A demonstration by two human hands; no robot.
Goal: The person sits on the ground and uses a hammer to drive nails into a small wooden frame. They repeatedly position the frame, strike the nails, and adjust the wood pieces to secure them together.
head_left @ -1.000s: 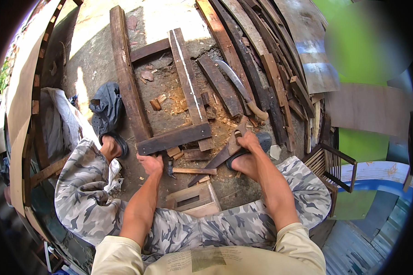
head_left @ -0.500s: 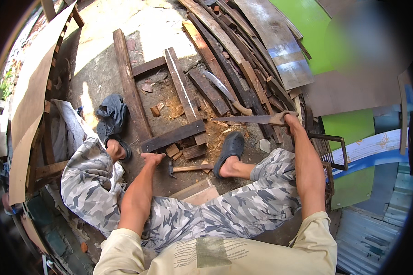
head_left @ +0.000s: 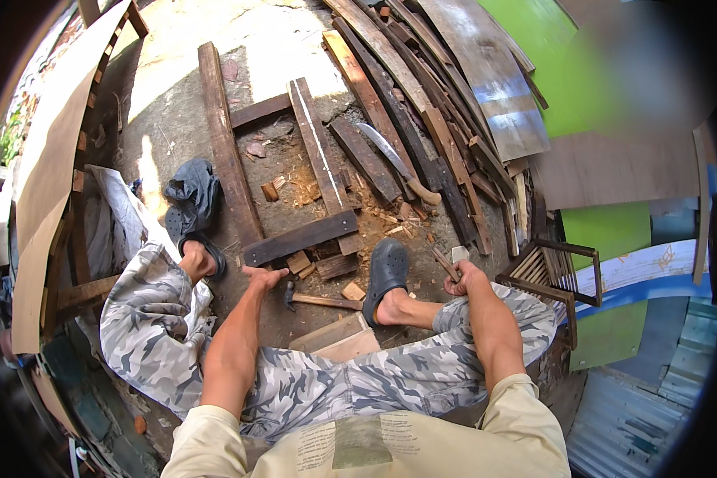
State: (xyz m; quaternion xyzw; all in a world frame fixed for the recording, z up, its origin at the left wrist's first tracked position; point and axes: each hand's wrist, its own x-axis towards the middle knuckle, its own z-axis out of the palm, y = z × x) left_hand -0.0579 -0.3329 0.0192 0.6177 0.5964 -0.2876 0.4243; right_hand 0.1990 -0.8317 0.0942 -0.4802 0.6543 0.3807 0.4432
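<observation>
A dark wooden crosspiece (head_left: 301,238) lies over the near ends of two long timbers, forming a frame on the ground. At its near left edge, my left hand (head_left: 263,277) grips the frame, with some fingers hidden against the wood. My right hand (head_left: 468,280) is closed, low near my right knee. From it juts the handsaw (head_left: 444,261), seen almost end-on, so only a narrow brown sliver shows. A hammer (head_left: 323,300) with a wooden handle lies between my feet. Beyond my right shoe (head_left: 389,275) a machete (head_left: 393,158) rests on the boards.
Stacked planks (head_left: 422,95) run along the right. A small slatted wooden rack (head_left: 546,271) stands beside my right knee. Wood chips (head_left: 303,191) and offcuts litter the ground. A wooden panel (head_left: 60,167) rises on the left, and a dark bag (head_left: 193,191) lies by my left foot.
My right hand has come down and inward, turning the handsaw from sideways to nearly end-on. My right foot has shifted slightly left and nearer. The left hand stays at the frame.
</observation>
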